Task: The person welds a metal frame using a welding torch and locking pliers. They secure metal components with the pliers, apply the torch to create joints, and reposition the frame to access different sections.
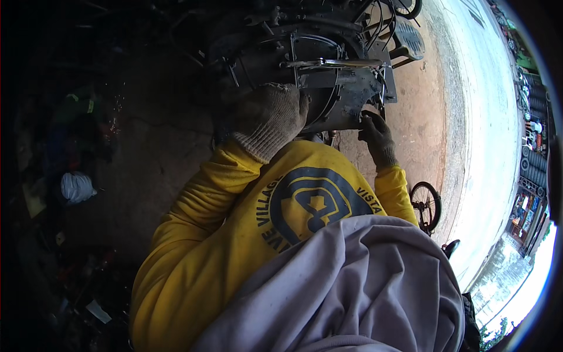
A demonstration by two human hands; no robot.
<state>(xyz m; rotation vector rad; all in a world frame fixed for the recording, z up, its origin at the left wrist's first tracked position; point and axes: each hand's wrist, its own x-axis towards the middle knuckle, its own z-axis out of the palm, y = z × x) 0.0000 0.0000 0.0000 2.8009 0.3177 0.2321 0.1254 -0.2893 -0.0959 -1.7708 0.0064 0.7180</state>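
My left hand [272, 114], in a grey-brown knitted glove, is at the near left edge of a dark metal workbench [322, 97]. Its fingers curl out of sight past the knuckles, and the thumb stands apart; whatever they grip is hidden. At the bench's near right corner, my right hand [378, 138] wears a darker glove. Thumb and fingers are closed together around something too small and dark to make out. Beyond both hands, a long shiny metal hand tool [334, 63] lies across the bench over thin curved metal rods [334, 100].
An open-ended wrench [258, 19] lies among dark clutter at the far side. Beyond the bench's right end is a grey ribbed seat [409, 40]. A spoked wheel [426, 207] stands to my right. Sparks [114, 114] fly at the left, above a white bag [77, 188].
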